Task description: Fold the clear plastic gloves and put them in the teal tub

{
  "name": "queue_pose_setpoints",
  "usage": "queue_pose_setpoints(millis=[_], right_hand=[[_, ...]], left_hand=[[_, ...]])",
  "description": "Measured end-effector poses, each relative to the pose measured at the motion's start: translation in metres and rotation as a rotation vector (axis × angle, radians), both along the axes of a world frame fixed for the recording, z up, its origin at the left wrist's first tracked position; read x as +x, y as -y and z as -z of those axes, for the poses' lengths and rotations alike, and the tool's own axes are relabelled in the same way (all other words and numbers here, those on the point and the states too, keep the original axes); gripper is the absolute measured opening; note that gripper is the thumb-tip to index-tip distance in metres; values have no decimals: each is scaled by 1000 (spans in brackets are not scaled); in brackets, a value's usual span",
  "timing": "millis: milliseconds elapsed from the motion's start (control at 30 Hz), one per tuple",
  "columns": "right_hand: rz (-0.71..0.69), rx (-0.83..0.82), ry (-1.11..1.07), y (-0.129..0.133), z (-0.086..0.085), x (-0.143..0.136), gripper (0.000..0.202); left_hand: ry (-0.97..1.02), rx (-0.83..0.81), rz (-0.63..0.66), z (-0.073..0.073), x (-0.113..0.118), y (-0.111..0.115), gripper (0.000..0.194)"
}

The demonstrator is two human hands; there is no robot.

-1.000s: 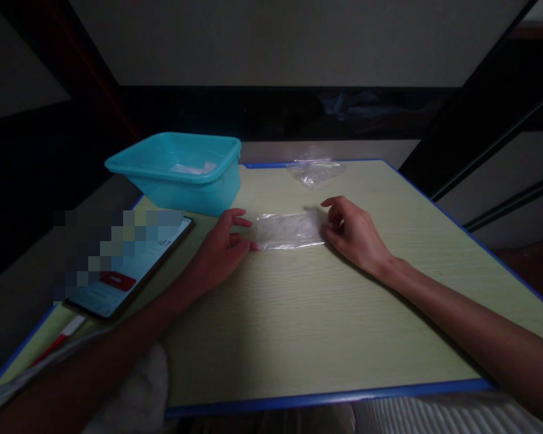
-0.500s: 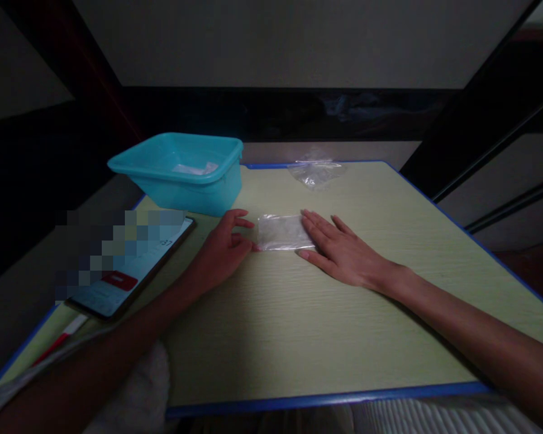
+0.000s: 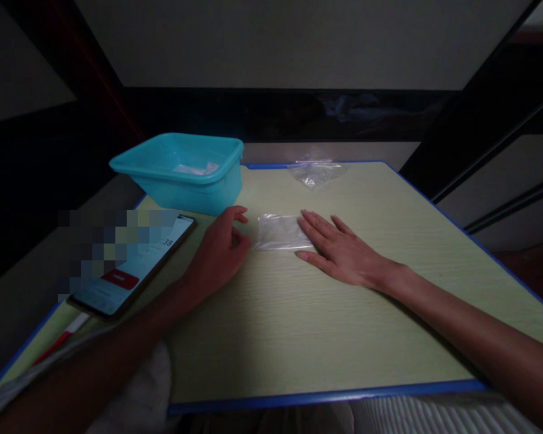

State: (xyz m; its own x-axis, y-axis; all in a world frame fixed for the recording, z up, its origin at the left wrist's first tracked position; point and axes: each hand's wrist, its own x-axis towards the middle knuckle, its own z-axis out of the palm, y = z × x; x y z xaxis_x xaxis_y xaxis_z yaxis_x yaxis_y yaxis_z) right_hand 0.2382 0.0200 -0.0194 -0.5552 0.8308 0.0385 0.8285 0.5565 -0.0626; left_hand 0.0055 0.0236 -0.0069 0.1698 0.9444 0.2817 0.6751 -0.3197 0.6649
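Observation:
A small clear plastic bag (image 3: pixel 278 232) lies flat on the table, its long side running left to right. My right hand (image 3: pixel 337 244) rests flat with fingers stretched, the fingertips covering the bag's right end. At the bag's left end is my left hand (image 3: pixel 221 247), fingers curved and apart, with nothing seen between thumb and fingers. Whether the left thumb touches the bag's edge I cannot tell.
A turquoise plastic basin (image 3: pixel 185 190) with some clear or white plastic inside stands at the back left. Nearer lies a phone (image 3: pixel 149 259) with its screen lit and a red-and-white cable (image 3: pixel 72 328) below it. Crumpled clear plastic (image 3: pixel 315 173) lies at the table's (image 3: pixel 298 337) far edge.
My left hand has drawn slightly left, away from the bag's left end, and its fingers have curled a little. My right hand has shifted very slightly left over the bag.

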Motion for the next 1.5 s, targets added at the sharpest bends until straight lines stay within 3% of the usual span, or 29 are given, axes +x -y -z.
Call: queue_pose_setpoints(millis=[133,233,333,533,800,967,1200,1500], right_hand=[[-14,8,0,0,-1,0,69],[-9,5,14,1,-2,-1,68],[0,-10,38,1,-3,-2,69],[9,-28,74,0,-5,-3,68],[9,-36,49,1,-4,-3,67],[-1,-65,-116,-3,-3,2,67],[-50,-116,-543,-18,-9,30,41],[-74,-100,-470,-22,-12,41,35]], left_hand=[[-179,265,178,1,12,11,31],[-348,318,342,4,24,18,39],[-489,289,422,11,34,20,51],[-679,143,381,15,36,18,60],[-758,104,334,13,34,23,62],[-754,103,339,14,33,22,62],[-667,155,406,12,28,23,52],[-625,227,450,12,24,23,40]])
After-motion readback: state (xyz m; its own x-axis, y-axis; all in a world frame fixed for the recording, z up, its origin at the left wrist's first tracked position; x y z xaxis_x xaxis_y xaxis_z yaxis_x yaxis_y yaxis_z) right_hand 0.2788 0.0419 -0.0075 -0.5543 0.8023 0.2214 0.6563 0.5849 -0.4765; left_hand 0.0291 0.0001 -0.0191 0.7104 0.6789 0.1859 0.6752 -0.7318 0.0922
